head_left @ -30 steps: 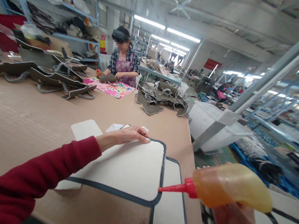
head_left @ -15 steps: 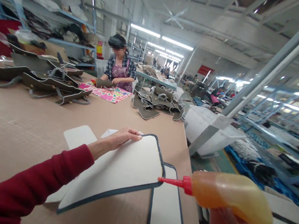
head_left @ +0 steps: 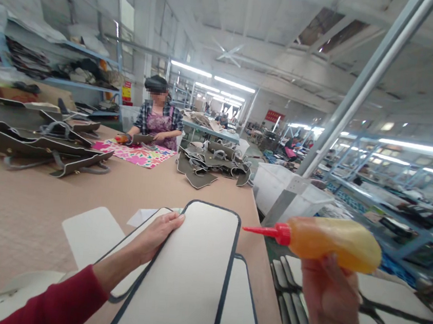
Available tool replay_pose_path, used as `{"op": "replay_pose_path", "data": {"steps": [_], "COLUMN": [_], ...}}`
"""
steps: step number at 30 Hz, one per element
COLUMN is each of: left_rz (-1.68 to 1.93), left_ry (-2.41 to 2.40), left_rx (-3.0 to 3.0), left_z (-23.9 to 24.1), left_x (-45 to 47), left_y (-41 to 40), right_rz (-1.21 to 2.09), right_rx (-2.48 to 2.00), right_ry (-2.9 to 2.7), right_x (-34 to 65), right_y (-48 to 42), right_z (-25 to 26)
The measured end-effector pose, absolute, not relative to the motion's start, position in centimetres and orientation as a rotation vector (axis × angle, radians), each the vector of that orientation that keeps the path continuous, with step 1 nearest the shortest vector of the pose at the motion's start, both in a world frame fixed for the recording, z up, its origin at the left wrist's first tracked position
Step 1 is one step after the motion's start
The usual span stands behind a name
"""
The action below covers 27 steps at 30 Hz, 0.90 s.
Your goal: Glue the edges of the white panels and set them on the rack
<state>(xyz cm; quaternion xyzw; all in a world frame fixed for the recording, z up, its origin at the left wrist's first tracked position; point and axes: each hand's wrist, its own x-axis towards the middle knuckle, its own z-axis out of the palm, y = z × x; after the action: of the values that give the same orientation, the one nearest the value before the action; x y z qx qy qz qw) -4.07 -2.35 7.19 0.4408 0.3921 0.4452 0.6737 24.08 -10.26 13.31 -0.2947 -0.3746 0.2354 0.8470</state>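
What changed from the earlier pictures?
The panel has swung round: its right end now points away from the person. The red tip of the bottle, earlier on its edge, now shows just off it. The left hand still holds the panel, the right hand the bottle.

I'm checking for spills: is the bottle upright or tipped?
Tipped: in the right hand, the bottle lies nearly level, its red nozzle pointing sideways.

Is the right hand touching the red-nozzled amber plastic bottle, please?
Touching: the head view shows the right hand gripping the amber bottle from below.
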Motion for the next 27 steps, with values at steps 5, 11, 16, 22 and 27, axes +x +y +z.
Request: {"op": "replay_pose_path", "data": {"steps": [5, 11, 16, 22, 27], "left_rz": [1.049, 1.054, 1.067, 1.067, 1.073], "left_ry": [0.856, 0.807, 0.795, 0.762, 0.754], "left_rx": [0.975, 0.931, 0.944, 0.935, 0.929], "left_z": [7.2, 7.6, 7.4, 6.9, 6.6], "left_x": [-4.2, -3.6, -3.4, -3.4, -3.3], "left_y": [-3.0, -2.8, -2.7, -2.5, -2.3], "right_rz": [0.499, 0.521, 0.546, 0.562, 0.556], "right_rx": [-0.634, -0.650, -0.663, -0.680, -0.707], "right_ry": [-0.820, -0.810, -0.838, -0.856, -0.845], "right_x": [25.5, 26.1, 26.5, 26.6, 26.5], "right_y": [-8.7, -7.4, -6.8, -6.8, -7.0], "right_z": [13.4, 13.6, 13.5, 13.1, 12.7]}}
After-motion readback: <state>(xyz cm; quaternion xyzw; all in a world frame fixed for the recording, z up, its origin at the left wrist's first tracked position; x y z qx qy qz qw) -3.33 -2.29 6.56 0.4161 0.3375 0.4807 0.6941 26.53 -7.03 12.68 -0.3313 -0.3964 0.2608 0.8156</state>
